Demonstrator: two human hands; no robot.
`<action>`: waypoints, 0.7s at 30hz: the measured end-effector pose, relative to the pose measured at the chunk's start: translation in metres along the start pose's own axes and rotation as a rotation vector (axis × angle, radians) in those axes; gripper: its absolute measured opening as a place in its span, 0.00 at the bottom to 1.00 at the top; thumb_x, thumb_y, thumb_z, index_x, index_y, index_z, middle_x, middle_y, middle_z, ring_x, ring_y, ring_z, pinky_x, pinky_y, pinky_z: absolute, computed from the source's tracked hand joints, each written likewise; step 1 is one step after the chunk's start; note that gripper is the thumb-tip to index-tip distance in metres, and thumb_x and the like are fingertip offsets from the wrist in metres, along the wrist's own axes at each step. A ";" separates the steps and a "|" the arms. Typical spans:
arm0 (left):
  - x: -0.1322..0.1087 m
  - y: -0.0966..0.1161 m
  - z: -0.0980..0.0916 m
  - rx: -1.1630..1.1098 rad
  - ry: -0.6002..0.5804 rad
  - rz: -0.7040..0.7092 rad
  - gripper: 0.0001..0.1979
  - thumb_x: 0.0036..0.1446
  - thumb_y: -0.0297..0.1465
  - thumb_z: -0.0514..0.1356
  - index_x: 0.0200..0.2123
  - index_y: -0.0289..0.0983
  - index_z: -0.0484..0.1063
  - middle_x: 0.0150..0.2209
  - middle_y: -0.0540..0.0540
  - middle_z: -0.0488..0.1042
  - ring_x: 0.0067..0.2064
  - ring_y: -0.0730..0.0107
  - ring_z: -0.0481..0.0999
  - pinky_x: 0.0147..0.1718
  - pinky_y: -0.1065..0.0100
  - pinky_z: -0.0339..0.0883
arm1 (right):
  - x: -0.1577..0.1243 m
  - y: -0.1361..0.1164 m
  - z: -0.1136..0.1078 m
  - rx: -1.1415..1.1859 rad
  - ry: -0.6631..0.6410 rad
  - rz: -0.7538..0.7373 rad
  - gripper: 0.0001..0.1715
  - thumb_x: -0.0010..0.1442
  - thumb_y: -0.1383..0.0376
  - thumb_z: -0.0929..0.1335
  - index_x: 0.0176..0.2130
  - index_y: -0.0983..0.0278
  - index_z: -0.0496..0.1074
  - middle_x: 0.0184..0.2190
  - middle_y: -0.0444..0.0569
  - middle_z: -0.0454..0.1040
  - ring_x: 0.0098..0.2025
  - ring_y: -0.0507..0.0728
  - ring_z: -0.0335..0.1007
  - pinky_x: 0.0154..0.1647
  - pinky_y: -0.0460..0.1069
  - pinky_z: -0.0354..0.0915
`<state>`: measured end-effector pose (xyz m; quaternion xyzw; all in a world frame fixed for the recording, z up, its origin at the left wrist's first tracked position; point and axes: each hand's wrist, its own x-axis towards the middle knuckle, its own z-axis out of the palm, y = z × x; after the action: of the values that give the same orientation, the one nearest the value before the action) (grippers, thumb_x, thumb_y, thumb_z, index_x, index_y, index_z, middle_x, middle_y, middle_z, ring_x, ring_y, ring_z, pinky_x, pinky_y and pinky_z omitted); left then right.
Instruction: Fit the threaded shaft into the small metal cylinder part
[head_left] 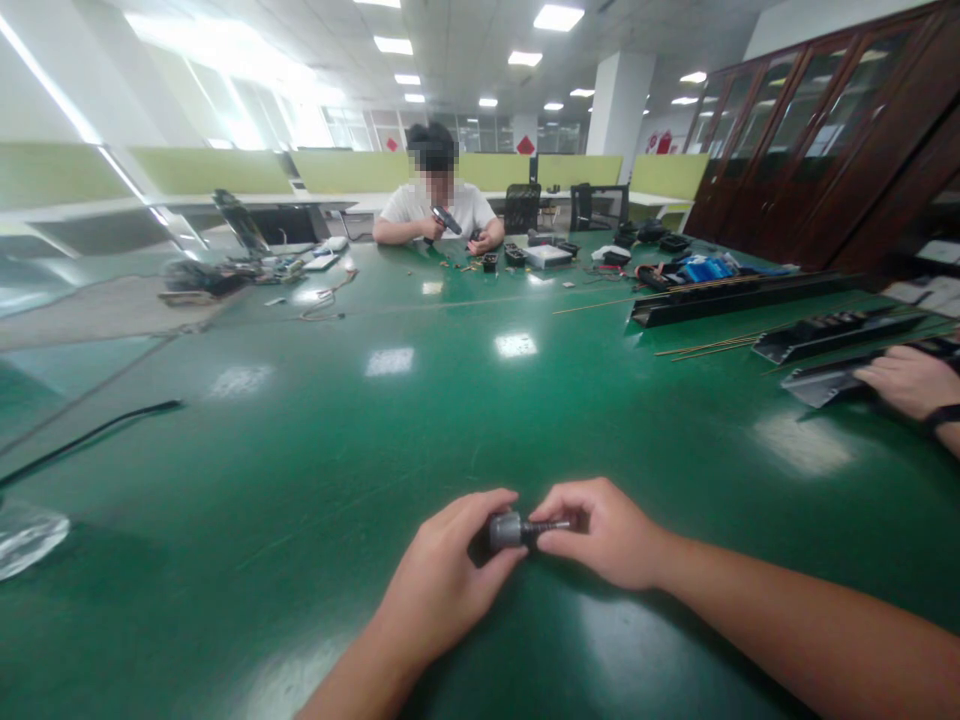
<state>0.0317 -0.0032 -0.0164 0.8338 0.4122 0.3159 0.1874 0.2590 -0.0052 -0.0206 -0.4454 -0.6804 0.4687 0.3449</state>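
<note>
Just above the green table, my left hand is closed around the wide end of a grey cylindrical part with a dark narrow shaft. From the other side my right hand pinches the shaft between thumb and fingertips. The part lies roughly level, its wide end to the left and its shaft pointing right. Its far left end sits in shadow inside my left hand, and the curled fingers of my right hand partly cover the shaft.
The green table spreads all round. Across it a person holds a dark tool near small parts. Black metal channels and thin rods lie at the right, where another person's hand rests. A black cable is at the left.
</note>
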 end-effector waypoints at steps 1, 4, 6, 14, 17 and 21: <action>0.000 0.000 0.000 0.000 -0.002 -0.002 0.22 0.54 0.27 0.67 0.52 0.46 0.70 0.48 0.49 0.78 0.48 0.66 0.79 0.50 0.63 0.75 | 0.000 0.000 0.000 -0.008 -0.001 -0.001 0.08 0.55 0.65 0.74 0.37 0.66 0.80 0.31 0.48 0.80 0.31 0.54 0.72 0.34 0.47 0.66; 0.001 0.000 0.000 -0.002 -0.002 -0.002 0.21 0.55 0.28 0.66 0.52 0.45 0.71 0.47 0.48 0.79 0.48 0.65 0.79 0.49 0.63 0.75 | 0.000 -0.001 -0.001 -0.015 -0.001 -0.003 0.08 0.55 0.65 0.74 0.37 0.66 0.80 0.30 0.47 0.80 0.31 0.54 0.72 0.33 0.47 0.65; 0.001 0.000 -0.001 -0.001 0.001 -0.001 0.20 0.55 0.28 0.66 0.51 0.44 0.71 0.47 0.47 0.79 0.47 0.65 0.79 0.49 0.63 0.75 | 0.000 0.000 -0.001 -0.008 -0.001 -0.004 0.08 0.55 0.66 0.74 0.37 0.66 0.80 0.30 0.47 0.79 0.31 0.53 0.71 0.32 0.47 0.65; 0.001 0.001 -0.004 0.014 0.013 -0.005 0.20 0.54 0.28 0.66 0.51 0.43 0.72 0.47 0.46 0.79 0.47 0.63 0.80 0.49 0.62 0.76 | 0.000 0.000 -0.002 0.000 -0.006 0.000 0.08 0.55 0.65 0.73 0.36 0.65 0.79 0.28 0.46 0.78 0.29 0.52 0.69 0.30 0.46 0.64; 0.001 0.000 -0.004 0.014 0.020 0.001 0.20 0.54 0.28 0.66 0.51 0.43 0.72 0.47 0.46 0.79 0.47 0.63 0.80 0.49 0.62 0.76 | 0.000 -0.001 -0.002 -0.002 -0.003 -0.002 0.07 0.54 0.65 0.73 0.36 0.65 0.79 0.28 0.45 0.77 0.29 0.52 0.69 0.30 0.46 0.64; 0.001 0.000 -0.005 0.017 0.028 0.008 0.20 0.53 0.28 0.67 0.50 0.43 0.72 0.46 0.47 0.79 0.47 0.63 0.80 0.50 0.62 0.75 | 0.001 0.001 -0.002 0.004 -0.002 -0.009 0.08 0.53 0.66 0.74 0.36 0.66 0.78 0.28 0.45 0.77 0.28 0.52 0.68 0.30 0.46 0.64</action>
<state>0.0290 -0.0028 -0.0126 0.8324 0.4142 0.3247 0.1734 0.2607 -0.0039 -0.0212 -0.4411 -0.6817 0.4691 0.3474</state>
